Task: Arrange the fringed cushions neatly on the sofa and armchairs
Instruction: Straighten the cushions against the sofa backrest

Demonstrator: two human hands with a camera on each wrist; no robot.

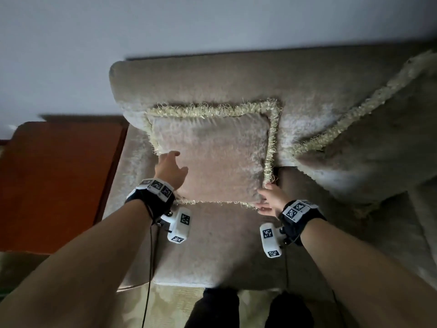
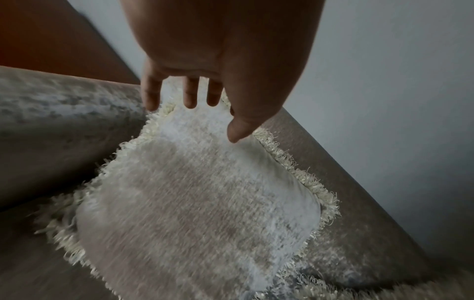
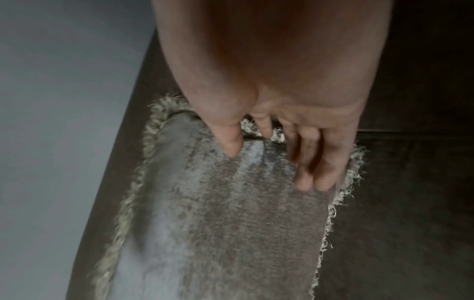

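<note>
Sofa (image 1: 236,233) – beige plush. Cushion (image 1: 212,157) – square, velvety, cream looped fringe, leaning upright on the backrest, face outward. Left hand (image 1: 170,170) flat, fingers straight, on its left side; right hand (image 1: 272,200) touches the lower right corner, fingers extended.

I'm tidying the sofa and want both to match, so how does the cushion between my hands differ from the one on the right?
The small fringed cushion stands square against the sofa backrest; the large fringed cushion leans tilted, its fringe running diagonally. The small one shows whole; the large one runs out of frame. The left hand and right hand touch only the small one. Both are plush beige with pale fringe.
</note>
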